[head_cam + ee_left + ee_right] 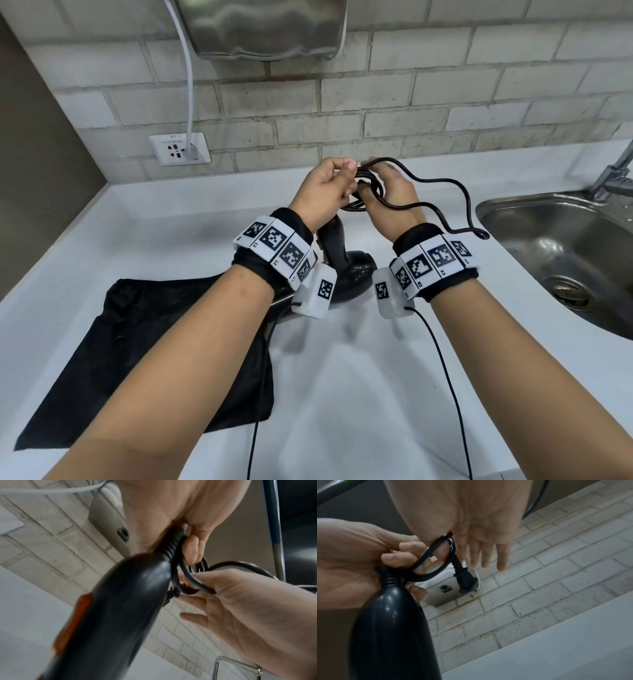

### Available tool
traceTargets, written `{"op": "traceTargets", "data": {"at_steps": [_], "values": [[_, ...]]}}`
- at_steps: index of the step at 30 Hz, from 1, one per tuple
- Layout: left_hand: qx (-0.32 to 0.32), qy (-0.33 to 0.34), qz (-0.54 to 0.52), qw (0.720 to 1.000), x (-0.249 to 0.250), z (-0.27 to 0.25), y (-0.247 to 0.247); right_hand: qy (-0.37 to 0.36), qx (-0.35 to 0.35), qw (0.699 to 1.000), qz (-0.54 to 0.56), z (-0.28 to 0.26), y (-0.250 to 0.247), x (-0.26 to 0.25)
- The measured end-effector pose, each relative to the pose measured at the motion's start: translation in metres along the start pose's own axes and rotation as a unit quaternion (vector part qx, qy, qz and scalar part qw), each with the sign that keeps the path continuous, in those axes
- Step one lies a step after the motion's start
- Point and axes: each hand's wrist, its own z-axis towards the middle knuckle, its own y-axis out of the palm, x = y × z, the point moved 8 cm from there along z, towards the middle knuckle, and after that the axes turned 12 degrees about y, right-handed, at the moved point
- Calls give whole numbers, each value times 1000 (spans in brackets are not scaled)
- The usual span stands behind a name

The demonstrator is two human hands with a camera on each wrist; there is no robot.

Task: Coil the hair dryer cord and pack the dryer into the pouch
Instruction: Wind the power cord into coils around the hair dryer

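Observation:
Both hands are raised over the white counter [346,394]. My left hand [337,178] grips the coiled loops of the black cord [455,192] right at the end of the hair dryer's handle. The black hair dryer [352,270] hangs below that hand, with an orange switch [75,622] on its handle. My right hand [383,178] has the cord tucked under its thumb, and its other fingers [488,555] are straight. The plug [465,580] dangles from a loop by the right hand. A slack length of cord trails right toward the sink. The black pouch [144,342] lies flat on the counter at lower left.
A steel sink [565,246] with a faucet [613,174] is set into the counter at right. On the brick wall are a socket [180,149] with a white cable plugged in and a metal hand dryer [267,27]. Thin black camera cables hang from both wrists.

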Motion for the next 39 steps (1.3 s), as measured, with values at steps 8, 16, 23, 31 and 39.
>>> {"op": "traceTargets", "data": {"at_steps": [8,16,23,31,39], "values": [[11,27,120,992,3,9,-10,-50,-57,993,90,-10,11,-1],[103,-1,-45,994,5,6,-19,30,-121,980,-154,-26,21,66],[93,-3,-54,994,3,5,-20,146,-206,877,-409,-46,36,121],[43,-10,-29,999,6,0,-8,34,-100,991,77,-29,17,12],[60,-20,-36,997,7,1,-20,60,-57,993,80,-25,16,33]]}}
